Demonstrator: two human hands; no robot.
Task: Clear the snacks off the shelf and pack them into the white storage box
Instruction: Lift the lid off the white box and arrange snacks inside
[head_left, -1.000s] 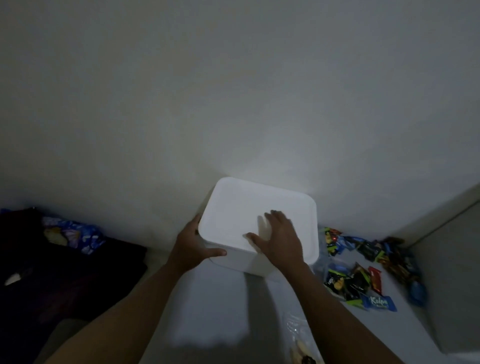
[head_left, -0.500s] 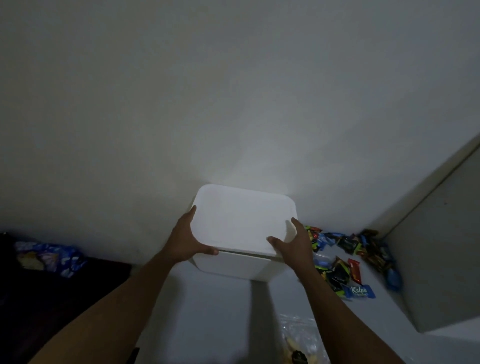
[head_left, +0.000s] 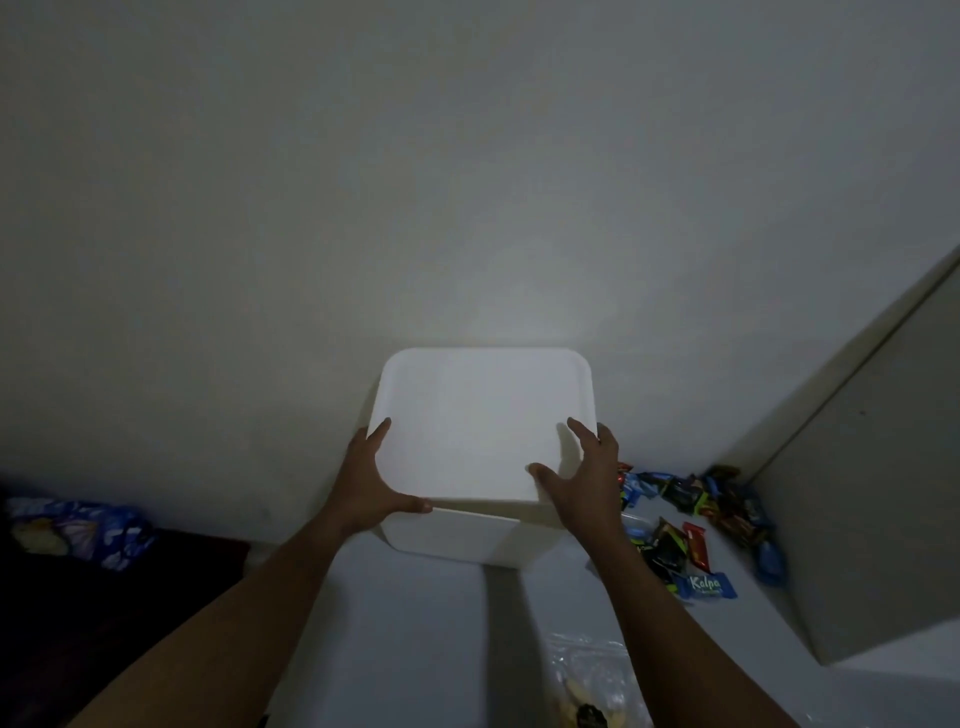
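Two hands, left hand (head_left: 370, 486) and right hand (head_left: 584, 480), grip pinching lid (head_left: 480, 423) above white storage box (head_left: 457, 538); contents hidden.

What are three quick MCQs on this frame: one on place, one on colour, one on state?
1. Where do the loose snack packets lie?
A. On top of the lid
B. On the shelf, right of the box
C. In the left hand

2. What colour is the box's lid?
A. White
B. Red
C. Black

3. How is the lid being handled?
A. Untouched
B. One hand only
C. Both hands grip its near corners

Key:
1 B: the snacks are spread on the shelf to the right of the box, in the corner.
2 A: the lid is plain white, like the box.
3 C: the left hand and right hand each hold a near corner, fingers over the lid, with a gap showing under its front edge.
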